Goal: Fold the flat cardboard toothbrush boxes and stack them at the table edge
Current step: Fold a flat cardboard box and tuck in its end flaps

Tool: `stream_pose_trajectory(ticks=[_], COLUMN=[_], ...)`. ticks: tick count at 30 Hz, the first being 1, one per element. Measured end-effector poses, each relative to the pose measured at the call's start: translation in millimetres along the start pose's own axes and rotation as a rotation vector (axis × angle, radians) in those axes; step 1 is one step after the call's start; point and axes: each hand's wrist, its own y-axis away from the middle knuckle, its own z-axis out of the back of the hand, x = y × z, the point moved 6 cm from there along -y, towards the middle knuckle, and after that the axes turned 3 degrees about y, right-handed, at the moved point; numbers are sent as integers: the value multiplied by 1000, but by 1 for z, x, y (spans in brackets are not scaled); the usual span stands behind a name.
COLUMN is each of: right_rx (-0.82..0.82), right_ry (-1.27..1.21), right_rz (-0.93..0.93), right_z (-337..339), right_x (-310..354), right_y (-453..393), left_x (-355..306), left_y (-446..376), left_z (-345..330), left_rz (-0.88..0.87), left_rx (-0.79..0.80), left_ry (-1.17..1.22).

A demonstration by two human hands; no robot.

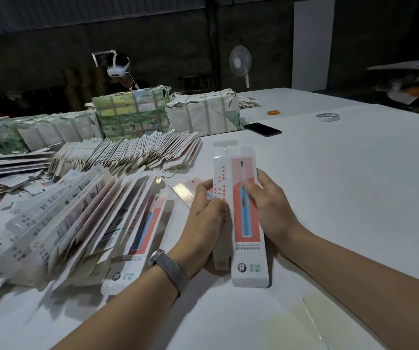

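Observation:
A long white toothbrush box (247,223), printed with a blue brush on a coral panel, is held lengthwise above the white table (342,185). My left hand (204,221) grips its left side, fingers curled round the edge. On the right side my right hand (269,205) pinches it, thumb on the printed face. The box looks partly opened into shape, its top flap sticking up. Just left of my hands lies a fanned row of folded boxes (82,223). Farther back runs a slanted row of flat blanks (132,152).
Wrapped bundles (132,112) of stock stand at the back, with loose blanks (6,162) at the left. A black phone (262,129), a tape ring (327,116) and an orange object (274,112) lie on the far table. A person with a headset (118,69) sits behind the bundles. A fan (240,61) stands beyond.

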Motion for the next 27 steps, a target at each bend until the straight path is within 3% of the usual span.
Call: stream_pose_trajectory(ticks=[27], right_rx=[17], right_ry=[71], right_rz=[3], right_z=[-14], right_x=[-2], right_y=[2], left_x=[1], left_y=[3], left_z=[-12], left_rz=[-21], left_rx=[-45], left_ry=[-131])
